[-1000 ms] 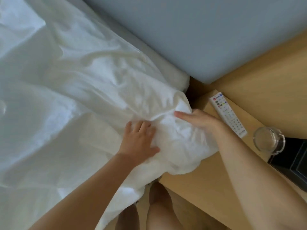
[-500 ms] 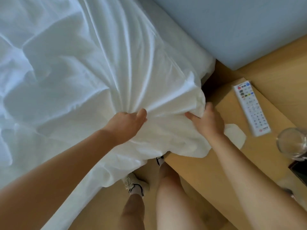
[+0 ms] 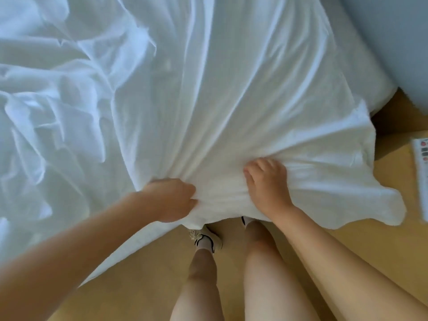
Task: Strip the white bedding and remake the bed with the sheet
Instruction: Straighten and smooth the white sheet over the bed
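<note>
Where the person's bare legs stand on the wooden floor (image 3: 139, 286), a white shoe (image 3: 208, 239) shows just beneath the hanging cloth. Directly above it, the left hand (image 3: 171, 198) is clenched in a fist round a bunched fold of the white sheet (image 3: 208, 100). The right hand (image 3: 266, 188), close beside it, has its fingers curled down into the same gathered edge. From the two grips, long creases fan outward across the bed, where the sheet lies rumpled to the left and smoother toward the right. A loose corner of it spills onto the wooden nightstand (image 3: 398, 163), near a white remote (image 3: 422, 167) cut off by the frame edge. Beyond, a bare strip of mattress (image 3: 361, 72) meets the grey-blue headboard (image 3: 393, 31).
</note>
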A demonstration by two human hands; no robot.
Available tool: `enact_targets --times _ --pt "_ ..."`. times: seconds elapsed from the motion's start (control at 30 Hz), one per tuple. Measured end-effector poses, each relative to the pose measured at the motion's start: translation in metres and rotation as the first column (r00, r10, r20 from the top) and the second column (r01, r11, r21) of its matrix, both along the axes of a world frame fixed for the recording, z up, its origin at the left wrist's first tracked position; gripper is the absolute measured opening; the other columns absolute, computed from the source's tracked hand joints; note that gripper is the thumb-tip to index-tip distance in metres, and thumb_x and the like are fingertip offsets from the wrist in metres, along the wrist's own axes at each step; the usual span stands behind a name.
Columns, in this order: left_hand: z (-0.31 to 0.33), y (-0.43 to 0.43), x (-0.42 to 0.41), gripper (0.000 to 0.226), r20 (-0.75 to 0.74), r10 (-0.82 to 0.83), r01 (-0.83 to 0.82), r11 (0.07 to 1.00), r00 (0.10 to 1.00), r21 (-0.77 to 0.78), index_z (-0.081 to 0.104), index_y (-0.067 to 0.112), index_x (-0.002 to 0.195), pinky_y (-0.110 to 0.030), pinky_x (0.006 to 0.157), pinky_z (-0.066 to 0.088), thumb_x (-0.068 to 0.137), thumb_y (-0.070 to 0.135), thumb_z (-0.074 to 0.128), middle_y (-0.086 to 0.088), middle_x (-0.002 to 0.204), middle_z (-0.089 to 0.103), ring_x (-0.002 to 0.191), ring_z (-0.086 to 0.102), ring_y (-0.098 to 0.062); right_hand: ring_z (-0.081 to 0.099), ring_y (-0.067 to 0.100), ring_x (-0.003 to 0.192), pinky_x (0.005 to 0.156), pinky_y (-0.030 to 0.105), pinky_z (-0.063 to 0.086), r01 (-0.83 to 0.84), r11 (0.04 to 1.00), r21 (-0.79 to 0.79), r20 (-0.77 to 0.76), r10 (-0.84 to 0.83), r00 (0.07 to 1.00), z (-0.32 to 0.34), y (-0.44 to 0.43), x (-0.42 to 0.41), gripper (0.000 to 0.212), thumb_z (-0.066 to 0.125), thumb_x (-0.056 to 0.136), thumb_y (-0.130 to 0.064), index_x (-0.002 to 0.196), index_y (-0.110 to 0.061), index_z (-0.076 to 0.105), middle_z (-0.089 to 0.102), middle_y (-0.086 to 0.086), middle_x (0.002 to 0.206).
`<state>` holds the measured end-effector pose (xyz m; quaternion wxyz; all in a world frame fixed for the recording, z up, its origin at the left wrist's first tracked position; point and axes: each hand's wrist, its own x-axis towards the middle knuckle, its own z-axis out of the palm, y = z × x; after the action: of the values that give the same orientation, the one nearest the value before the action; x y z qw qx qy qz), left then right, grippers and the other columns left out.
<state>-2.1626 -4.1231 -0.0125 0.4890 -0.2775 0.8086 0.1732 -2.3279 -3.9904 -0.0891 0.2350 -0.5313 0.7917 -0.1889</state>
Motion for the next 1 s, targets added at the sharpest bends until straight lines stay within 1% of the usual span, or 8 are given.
enact_targets --times 0.1,0.33,0.47,0.57,0.67,0.77,0.87,1.0 --pt "0.012 -0.008 0.026 0.035 -0.022 0.106 -0.108 0.986 0.994 -0.124 0.044 0.019 0.112 -0.034 0.08 0.042 0.094 0.049 0.038 0.005 0.092 0.052 0.094 0.053 -0.021 0.052 0.032 0.104 0.099 0.05 0.032 0.028 0.962 0.271 -0.025 -0.022 0.999 0.004 -0.007 0.008 0.024 0.059 0.09 -0.022 0.109 -0.009 0.064 0.06 0.01 0.109" --pt "0.016 0.001 0.068 0.06 -0.719 0.17 -0.512 0.809 0.674 -0.289 0.061 -0.002 0.116 -0.052 0.1 0.037 0.064 0.02 0.082 -0.019 0.117 0.06 0.122 0.049 -0.043 0.043 0.029 0.12 0.096 0.038 0.037 -0.28 0.95 0.137 0.276 0.235 0.932 0.042 -0.056 0.085 0.079 0.068 0.079 -0.05 0.138 -0.006 0.04 0.047 0.01 0.134" --pt "0.01 0.001 0.106 0.052 -0.779 0.345 -0.763 0.597 0.524 -0.249 0.057 -0.001 0.123 -0.054 0.111 0.02 0.075 0.011 0.073 -0.017 0.13 0.053 0.133 0.039 -0.038 0.049 0.029 0.103 0.072 0.031 0.035 -0.311 0.939 0.145 0.184 0.283 0.941 0.043 -0.092 0.125 0.023 0.052 0.093 -0.022 0.103 -0.003 0.059 0.055 0.011 0.107" --pt "0.008 0.001 0.142 0.065 -0.839 0.4 -0.912 0.33 0.369 -0.244 0.047 0.003 0.132 -0.055 0.111 0.014 0.075 0.022 0.071 -0.019 0.138 0.042 0.134 0.033 -0.037 0.05 0.033 0.093 0.07 0.034 0.033 -0.378 0.916 0.138 0.189 0.35 0.918 0.049 -0.103 0.152 0.017 0.048 0.092 -0.011 0.088 0.001 0.06 0.058 0.016 0.095" --pt "0.006 -0.002 0.189 0.096 -0.855 0.518 -0.98 -0.156 0.026 -0.124 0.02 0.011 0.147 -0.046 0.113 0.007 0.072 0.041 0.073 -0.015 0.152 0.017 0.141 0.014 -0.029 0.05 0.032 0.098 0.079 0.034 0.033 -0.653 0.738 0.17 0.166 0.632 0.757 0.052 -0.093 0.177 0.021 0.046 0.095 -0.017 0.1 -0.005 0.062 0.059 0.012 0.104" --pt "0.001 -0.009 0.209 0.119 -0.661 0.465 -0.784 -0.526 -0.589 0.329 0.006 0.015 0.15 -0.045 0.115 0.021 0.063 0.036 0.085 -0.008 0.153 0.016 0.141 0.017 -0.026 0.045 0.03 0.105 0.087 0.037 0.037 -0.422 0.871 0.25 0.156 0.394 0.906 0.058 -0.097 0.191 0.02 0.047 0.094 -0.016 0.105 -0.005 0.059 0.055 0.012 0.111" --pt "-0.003 -0.021 0.201 0.092 -0.492 0.411 -0.638 -0.428 -0.768 0.64 0.037 0.016 0.136 -0.037 0.099 0.046 0.057 0.027 0.084 0.001 0.131 0.052 0.12 0.052 -0.017 0.045 0.031 0.104 0.088 0.034 0.039 -0.187 0.981 0.046 0.12 0.181 0.976 0.068 -0.102 0.221 0.031 0.064 0.083 -0.01 0.112 -0.002 0.055 0.051 0.013 0.11" --pt "-0.006 -0.041 0.193 0.04 -0.305 0.634 -0.55 -0.23 -0.711 0.803 0.067 0.017 0.101 -0.027 0.077 0.055 0.065 0.012 0.084 0.002 0.096 0.073 0.091 0.069 -0.01 0.038 0.026 0.116 0.1 0.032 0.032 -0.167 0.985 0.051 0.126 0.159 0.979 0.074 -0.118 0.255 0.058 0.068 0.081 -0.015 0.132 -0.003 0.044 0.046 0.012 0.125"
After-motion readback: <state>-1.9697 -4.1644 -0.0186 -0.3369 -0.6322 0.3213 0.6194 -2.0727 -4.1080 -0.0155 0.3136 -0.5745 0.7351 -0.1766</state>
